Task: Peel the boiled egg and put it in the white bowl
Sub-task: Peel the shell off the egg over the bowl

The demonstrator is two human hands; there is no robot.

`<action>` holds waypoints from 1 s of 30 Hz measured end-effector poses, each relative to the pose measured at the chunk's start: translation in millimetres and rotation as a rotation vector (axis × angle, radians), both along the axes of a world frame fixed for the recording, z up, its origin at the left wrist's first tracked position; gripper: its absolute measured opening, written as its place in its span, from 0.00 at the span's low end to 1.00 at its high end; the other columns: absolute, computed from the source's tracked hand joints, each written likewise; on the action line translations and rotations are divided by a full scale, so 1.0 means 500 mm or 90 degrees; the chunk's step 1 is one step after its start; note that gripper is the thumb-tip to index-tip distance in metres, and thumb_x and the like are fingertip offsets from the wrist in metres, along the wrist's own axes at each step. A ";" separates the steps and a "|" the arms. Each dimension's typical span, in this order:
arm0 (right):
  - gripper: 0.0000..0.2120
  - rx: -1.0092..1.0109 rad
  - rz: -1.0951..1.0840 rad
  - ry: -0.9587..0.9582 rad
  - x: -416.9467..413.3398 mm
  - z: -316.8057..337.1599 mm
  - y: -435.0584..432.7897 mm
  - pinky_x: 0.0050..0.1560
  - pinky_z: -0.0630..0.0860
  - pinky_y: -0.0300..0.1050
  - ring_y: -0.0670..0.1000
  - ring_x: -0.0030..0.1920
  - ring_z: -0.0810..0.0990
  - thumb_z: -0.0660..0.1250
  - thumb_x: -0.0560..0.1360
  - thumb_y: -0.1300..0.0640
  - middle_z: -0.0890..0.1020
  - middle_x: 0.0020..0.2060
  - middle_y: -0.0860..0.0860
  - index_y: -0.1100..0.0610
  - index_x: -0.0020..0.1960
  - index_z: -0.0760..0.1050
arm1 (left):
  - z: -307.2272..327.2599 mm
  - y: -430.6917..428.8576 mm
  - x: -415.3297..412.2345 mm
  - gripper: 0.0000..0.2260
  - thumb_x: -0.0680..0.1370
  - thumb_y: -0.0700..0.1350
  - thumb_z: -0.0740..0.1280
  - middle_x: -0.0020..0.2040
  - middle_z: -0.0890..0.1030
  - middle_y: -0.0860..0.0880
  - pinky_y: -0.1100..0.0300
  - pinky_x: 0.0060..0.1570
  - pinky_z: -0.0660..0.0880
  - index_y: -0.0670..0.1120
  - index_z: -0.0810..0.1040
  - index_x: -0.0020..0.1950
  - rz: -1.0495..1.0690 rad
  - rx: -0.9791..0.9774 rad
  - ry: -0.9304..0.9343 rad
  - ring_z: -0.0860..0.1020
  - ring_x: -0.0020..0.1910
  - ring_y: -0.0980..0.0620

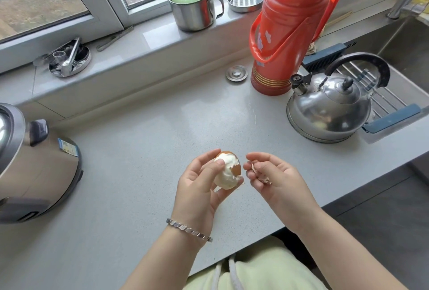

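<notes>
Since the egg (228, 171) is only half peeled, it sits in the left hand (197, 187) over the near edge of the counter (139, 150), about the middle. The fingers curl round it from below and the thumb lies on the bare white top, I'd guess to stop it slipping while leaving the shelled side open. Brown shell covers the far end and a patch on the right flank; the near side is bare white. The right hand (271, 173) hovers just beside it, not touching, loosely cupped with the fingers pinching a few shell bits (257, 171) — probably hoarding them so they don't litter the counter. Kettle (329, 108) and flask (285, 34) stand toward the far right corner, a cooker (34, 162) at the left edge. No white bowl anywhere in view, so the drop-off looks some way off. Next pick — likely that right-flank patch.
</notes>
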State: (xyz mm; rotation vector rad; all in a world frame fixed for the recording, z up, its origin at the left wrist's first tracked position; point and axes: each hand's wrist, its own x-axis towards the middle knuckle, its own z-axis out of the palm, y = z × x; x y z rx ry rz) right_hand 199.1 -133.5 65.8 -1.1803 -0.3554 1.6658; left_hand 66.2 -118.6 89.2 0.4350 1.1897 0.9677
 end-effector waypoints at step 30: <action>0.05 0.062 0.084 -0.409 -0.037 0.013 -0.023 0.26 0.64 0.27 0.39 0.22 0.69 0.69 0.69 0.60 0.73 0.17 0.40 0.55 0.39 0.83 | -0.015 -0.040 0.025 0.13 0.67 0.34 0.73 0.33 0.81 0.67 0.71 0.32 0.75 0.50 0.76 0.43 0.044 0.180 0.307 0.81 0.38 0.57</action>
